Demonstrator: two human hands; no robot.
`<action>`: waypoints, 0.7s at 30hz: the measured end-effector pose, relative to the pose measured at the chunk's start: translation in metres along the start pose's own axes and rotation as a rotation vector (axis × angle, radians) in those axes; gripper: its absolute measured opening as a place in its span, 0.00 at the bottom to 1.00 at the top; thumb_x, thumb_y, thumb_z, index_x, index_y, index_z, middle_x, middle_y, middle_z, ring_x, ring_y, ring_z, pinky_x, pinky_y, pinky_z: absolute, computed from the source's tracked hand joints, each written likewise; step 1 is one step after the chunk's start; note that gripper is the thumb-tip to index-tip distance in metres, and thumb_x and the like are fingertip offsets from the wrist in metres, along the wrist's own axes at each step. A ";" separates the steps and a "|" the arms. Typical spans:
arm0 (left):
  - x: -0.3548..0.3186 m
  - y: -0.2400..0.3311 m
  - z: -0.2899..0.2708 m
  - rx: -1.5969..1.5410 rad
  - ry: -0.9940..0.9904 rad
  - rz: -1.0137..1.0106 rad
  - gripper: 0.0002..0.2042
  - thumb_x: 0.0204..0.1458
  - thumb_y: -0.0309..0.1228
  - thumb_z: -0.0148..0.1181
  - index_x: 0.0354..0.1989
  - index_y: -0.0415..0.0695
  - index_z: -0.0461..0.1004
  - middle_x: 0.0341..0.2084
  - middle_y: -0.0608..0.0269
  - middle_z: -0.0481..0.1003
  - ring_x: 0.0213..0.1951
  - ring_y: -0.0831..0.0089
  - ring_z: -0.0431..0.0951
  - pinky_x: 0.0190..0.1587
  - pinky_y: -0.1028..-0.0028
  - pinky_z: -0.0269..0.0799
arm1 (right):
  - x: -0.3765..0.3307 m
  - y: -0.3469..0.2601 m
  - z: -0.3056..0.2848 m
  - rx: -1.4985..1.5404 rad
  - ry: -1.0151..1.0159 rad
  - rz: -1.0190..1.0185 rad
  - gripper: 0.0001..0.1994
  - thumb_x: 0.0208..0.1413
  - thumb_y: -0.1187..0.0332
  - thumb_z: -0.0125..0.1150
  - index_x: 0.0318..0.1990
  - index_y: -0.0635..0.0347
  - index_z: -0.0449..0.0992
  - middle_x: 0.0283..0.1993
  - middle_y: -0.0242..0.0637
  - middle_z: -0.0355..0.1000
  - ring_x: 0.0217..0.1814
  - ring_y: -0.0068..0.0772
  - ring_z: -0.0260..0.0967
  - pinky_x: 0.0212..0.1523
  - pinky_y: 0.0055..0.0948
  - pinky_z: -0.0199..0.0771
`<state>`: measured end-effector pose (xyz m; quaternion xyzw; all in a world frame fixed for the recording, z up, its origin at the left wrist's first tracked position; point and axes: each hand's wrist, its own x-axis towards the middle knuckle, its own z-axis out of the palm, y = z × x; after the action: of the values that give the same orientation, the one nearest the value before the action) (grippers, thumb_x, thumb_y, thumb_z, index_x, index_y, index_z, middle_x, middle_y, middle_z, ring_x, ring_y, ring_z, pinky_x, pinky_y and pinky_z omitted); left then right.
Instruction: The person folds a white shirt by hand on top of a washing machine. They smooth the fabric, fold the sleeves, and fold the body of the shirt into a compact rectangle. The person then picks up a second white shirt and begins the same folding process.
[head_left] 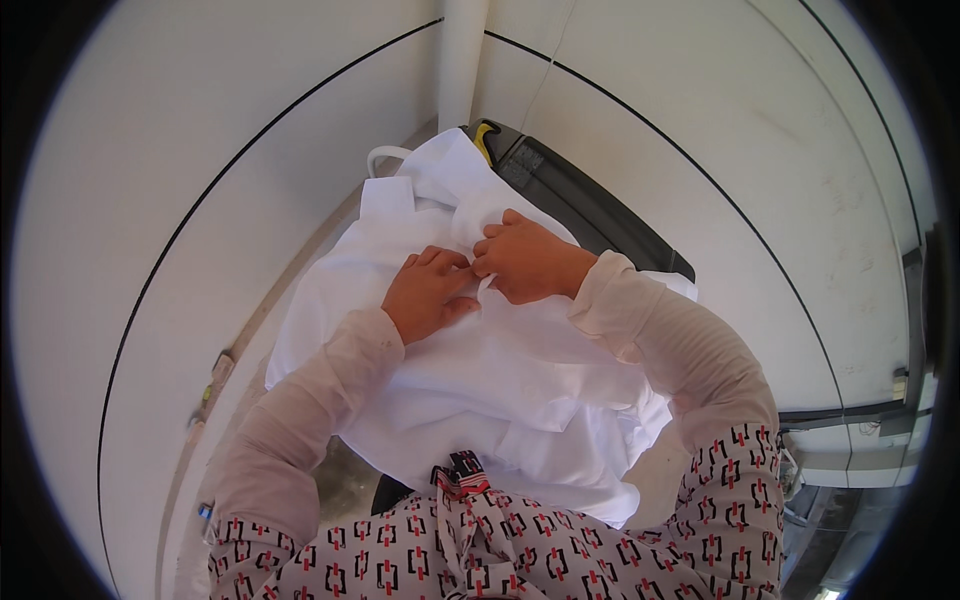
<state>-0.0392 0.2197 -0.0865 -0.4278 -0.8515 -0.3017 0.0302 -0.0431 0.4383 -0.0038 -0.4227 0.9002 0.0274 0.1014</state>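
Observation:
A large white cloth (460, 360), perhaps a garment, lies spread in loose folds in front of me. My left hand (430, 292) rests on its upper middle, with fingers bent into the fabric. Close beside it, my right hand (530, 260) pinches a small raised fold of the same cloth. The fingertips of both hands meet at that fold. What exactly lies between them is too small to make out. Most of whatever supports the cloth is hidden under it.
Behind the cloth on the right stands a dark grey lid-like panel (600, 210) with a yellow part (484, 140) at its end. A white curved handle or pipe (385, 155) shows at the far left. White walls meet at a vertical pipe (462, 60).

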 end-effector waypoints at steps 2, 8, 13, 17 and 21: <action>0.009 -0.012 0.004 -0.095 0.020 0.145 0.15 0.53 0.42 0.68 0.43 0.48 0.80 0.48 0.63 0.76 0.52 0.60 0.73 0.62 0.59 0.61 | 0.000 0.005 -0.005 0.196 -0.034 0.121 0.06 0.54 0.64 0.66 0.38 0.49 0.82 0.36 0.30 0.77 0.40 0.37 0.68 0.51 0.35 0.62; 0.026 -0.002 -0.022 -0.427 -0.287 -0.134 0.13 0.50 0.38 0.71 0.37 0.43 0.82 0.33 0.57 0.81 0.42 0.59 0.79 0.52 0.65 0.69 | -0.015 0.007 0.006 0.504 -0.092 0.281 0.14 0.54 0.60 0.67 0.44 0.55 0.83 0.40 0.44 0.79 0.44 0.48 0.72 0.54 0.39 0.67; 0.026 0.000 -0.026 -0.528 -0.252 -0.207 0.14 0.43 0.38 0.76 0.33 0.42 0.83 0.29 0.57 0.81 0.31 0.60 0.79 0.38 0.69 0.74 | -0.015 0.014 0.019 0.698 -0.045 0.292 0.17 0.49 0.59 0.69 0.45 0.54 0.84 0.43 0.46 0.78 0.49 0.50 0.73 0.50 0.39 0.73; 0.025 0.012 -0.029 -0.377 -0.235 -0.243 0.16 0.40 0.37 0.78 0.32 0.41 0.82 0.27 0.58 0.82 0.29 0.62 0.80 0.37 0.70 0.74 | -0.015 0.001 0.012 0.545 0.009 0.282 0.14 0.47 0.61 0.69 0.42 0.51 0.85 0.40 0.41 0.79 0.45 0.48 0.75 0.46 0.40 0.73; 0.023 0.026 -0.020 -0.234 -0.084 -0.317 0.17 0.40 0.41 0.78 0.32 0.43 0.83 0.26 0.59 0.82 0.28 0.62 0.81 0.36 0.69 0.75 | -0.018 -0.013 0.012 0.508 0.168 0.305 0.11 0.46 0.65 0.68 0.39 0.51 0.85 0.36 0.35 0.79 0.41 0.45 0.75 0.42 0.41 0.73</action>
<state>-0.0386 0.2372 -0.0504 -0.3012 -0.8679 -0.3814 -0.1029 -0.0205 0.4452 -0.0115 -0.2447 0.9365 -0.2186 0.1235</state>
